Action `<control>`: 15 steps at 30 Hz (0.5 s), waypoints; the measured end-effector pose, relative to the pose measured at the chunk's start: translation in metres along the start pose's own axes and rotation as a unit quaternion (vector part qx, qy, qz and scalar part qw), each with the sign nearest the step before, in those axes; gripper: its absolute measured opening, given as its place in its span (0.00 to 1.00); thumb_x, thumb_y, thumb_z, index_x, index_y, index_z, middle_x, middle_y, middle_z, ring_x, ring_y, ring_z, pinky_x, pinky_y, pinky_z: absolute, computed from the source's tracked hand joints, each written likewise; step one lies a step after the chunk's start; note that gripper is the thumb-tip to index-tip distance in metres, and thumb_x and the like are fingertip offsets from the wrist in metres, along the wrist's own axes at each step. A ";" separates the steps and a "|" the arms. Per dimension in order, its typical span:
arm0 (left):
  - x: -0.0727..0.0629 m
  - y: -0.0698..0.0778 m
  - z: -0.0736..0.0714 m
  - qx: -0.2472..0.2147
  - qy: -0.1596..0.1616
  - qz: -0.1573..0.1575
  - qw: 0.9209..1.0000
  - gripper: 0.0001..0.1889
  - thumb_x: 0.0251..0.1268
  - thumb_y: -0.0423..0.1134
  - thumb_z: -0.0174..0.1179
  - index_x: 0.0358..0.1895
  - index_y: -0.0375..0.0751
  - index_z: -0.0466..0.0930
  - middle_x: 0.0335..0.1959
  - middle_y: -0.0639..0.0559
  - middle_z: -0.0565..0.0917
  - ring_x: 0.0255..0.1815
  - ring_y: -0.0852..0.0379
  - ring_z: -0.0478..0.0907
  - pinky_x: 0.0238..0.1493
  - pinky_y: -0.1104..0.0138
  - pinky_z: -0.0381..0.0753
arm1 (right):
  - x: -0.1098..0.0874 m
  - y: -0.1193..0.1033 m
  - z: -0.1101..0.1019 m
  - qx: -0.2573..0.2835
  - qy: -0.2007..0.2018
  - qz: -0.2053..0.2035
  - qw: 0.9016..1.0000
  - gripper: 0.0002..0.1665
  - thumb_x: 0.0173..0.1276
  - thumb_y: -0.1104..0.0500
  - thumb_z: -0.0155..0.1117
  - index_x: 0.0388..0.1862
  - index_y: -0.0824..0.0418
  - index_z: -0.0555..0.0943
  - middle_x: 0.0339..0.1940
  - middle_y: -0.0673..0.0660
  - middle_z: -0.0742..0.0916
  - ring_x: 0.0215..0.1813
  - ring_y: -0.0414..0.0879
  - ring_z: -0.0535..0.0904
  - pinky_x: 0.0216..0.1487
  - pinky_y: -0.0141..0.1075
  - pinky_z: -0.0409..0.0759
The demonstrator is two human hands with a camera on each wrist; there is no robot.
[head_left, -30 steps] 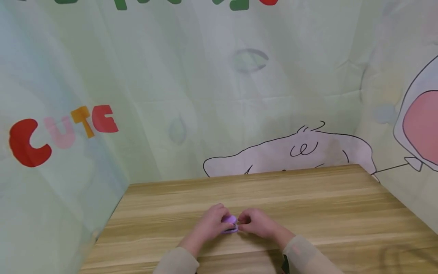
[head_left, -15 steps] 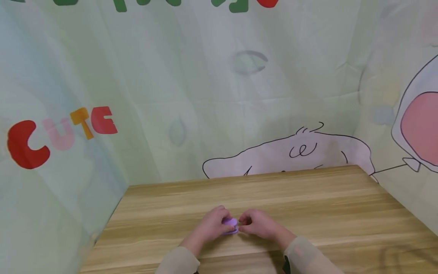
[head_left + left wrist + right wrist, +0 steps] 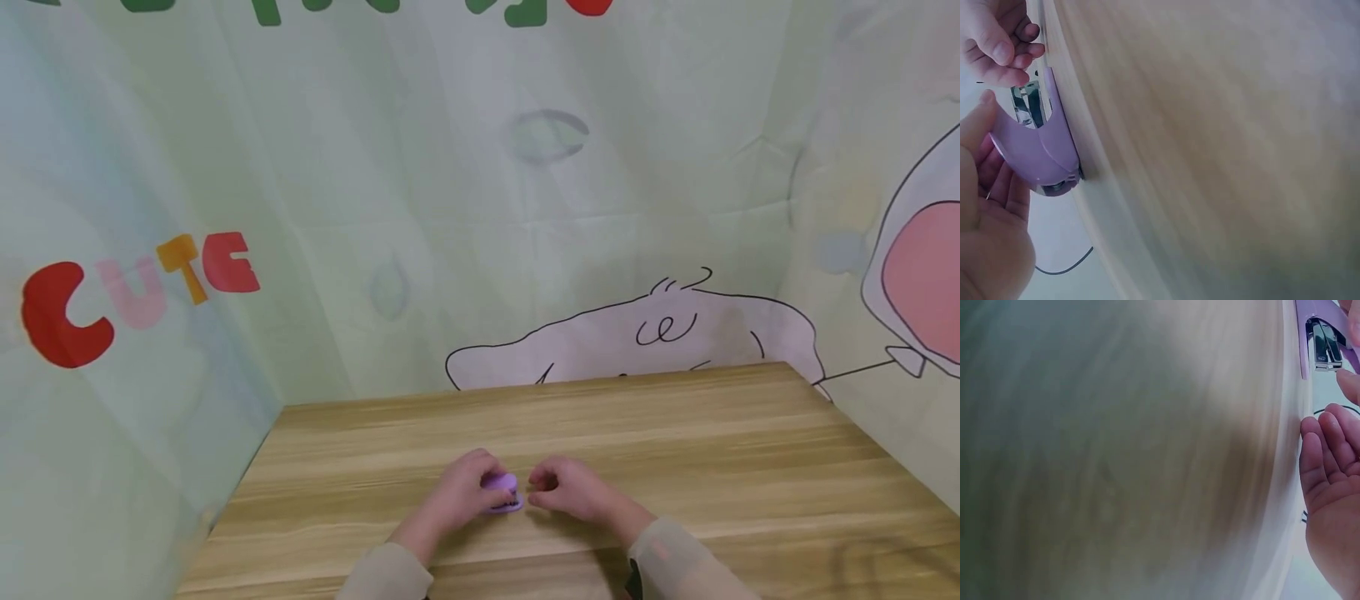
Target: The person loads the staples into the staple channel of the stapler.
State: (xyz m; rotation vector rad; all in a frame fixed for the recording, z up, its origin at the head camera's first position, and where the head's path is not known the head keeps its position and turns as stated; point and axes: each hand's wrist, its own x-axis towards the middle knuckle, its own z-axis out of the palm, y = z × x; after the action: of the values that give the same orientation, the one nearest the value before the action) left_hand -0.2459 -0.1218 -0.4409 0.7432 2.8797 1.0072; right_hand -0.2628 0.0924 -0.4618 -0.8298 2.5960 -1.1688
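Note:
A small purple stapler (image 3: 500,482) sits on the wooden table, its front end pointing right. My left hand (image 3: 462,492) grips it from the left, thumb on the near side and fingers on the far side. From the left wrist, the purple shell (image 3: 1038,147) and the shiny metal staple channel inside it are visible, with the upper and lower arms spread apart. My right hand (image 3: 573,492) hovers just beyond the stapler's front end, not touching it. Its fingers (image 3: 1313,459) are loosely bent, and I see nothing held in them.
The wood-grain table (image 3: 637,433) stretches around both hands. A printed cloth backdrop (image 3: 337,167) with letters and a cartoon animal hangs behind and beside it. A thin dark cord (image 3: 1066,270) shows past the table edge in the left wrist view.
My right hand has drawn slightly right, away from the stapler's front. The stapler's arms looked closer together half a second ago and now stand apart. My left hand keeps its grip.

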 end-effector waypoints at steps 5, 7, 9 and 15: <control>-0.002 0.000 -0.002 -0.011 0.001 -0.010 1.000 0.09 0.55 0.44 0.67 0.36 0.47 0.81 0.34 0.61 0.75 0.36 0.63 0.72 0.40 0.67 0.74 | 0.000 0.000 -0.002 -0.012 -0.004 0.002 1.000 0.19 0.59 0.53 0.68 0.44 0.63 0.79 0.35 0.48 0.81 0.38 0.42 0.76 0.41 0.35 0.76; -0.002 0.000 -0.002 -0.006 -0.001 -0.011 1.000 0.09 0.55 0.44 0.66 0.37 0.47 0.81 0.34 0.61 0.75 0.36 0.63 0.72 0.40 0.67 0.75 | -0.001 0.000 -0.002 -0.011 -0.002 0.001 1.000 0.19 0.59 0.53 0.68 0.44 0.63 0.78 0.36 0.48 0.81 0.39 0.42 0.76 0.42 0.36 0.76; -0.002 0.001 -0.003 -0.003 -0.001 -0.011 1.000 0.09 0.56 0.44 0.66 0.37 0.46 0.81 0.34 0.61 0.75 0.36 0.63 0.72 0.40 0.66 0.75 | -0.002 -0.001 -0.002 -0.009 -0.001 0.002 1.000 0.19 0.59 0.53 0.68 0.45 0.63 0.78 0.37 0.49 0.81 0.41 0.43 0.76 0.44 0.38 0.76; -0.002 0.004 -0.004 0.006 -0.003 -0.025 1.000 0.10 0.56 0.45 0.66 0.38 0.47 0.81 0.34 0.62 0.75 0.35 0.64 0.72 0.40 0.67 0.75 | -0.004 -0.001 -0.005 0.006 0.002 -0.001 1.000 0.20 0.59 0.54 0.67 0.46 0.65 0.77 0.40 0.52 0.82 0.43 0.46 0.78 0.46 0.39 0.77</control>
State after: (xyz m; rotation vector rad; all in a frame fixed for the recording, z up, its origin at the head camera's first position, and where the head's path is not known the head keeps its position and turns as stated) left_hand -0.2432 -0.1222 -0.4360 0.6688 2.8861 0.9810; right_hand -0.2609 0.0970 -0.4577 -0.8302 2.5878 -1.1871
